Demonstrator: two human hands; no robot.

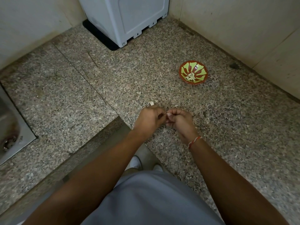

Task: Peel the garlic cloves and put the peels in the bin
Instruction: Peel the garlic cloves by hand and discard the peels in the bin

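Observation:
My left hand (150, 118) and my right hand (179, 121) meet over the speckled granite counter (97, 88), fingers curled. Between their fingertips they pinch a small garlic clove (167, 114), almost wholly hidden by the fingers. A loose whitish garlic clove (151, 103) lies on the counter just beyond my left hand. A red and green bowl (193, 73) with several pale peeled cloves in it stands farther back on the right. No bin is in view.
A white appliance (126, 18) on a black mat stands in the far corner. A steel sink (9, 127) is sunk into the counter at the left. Tiled walls close the back and right. The counter edge forms an inner corner near my body.

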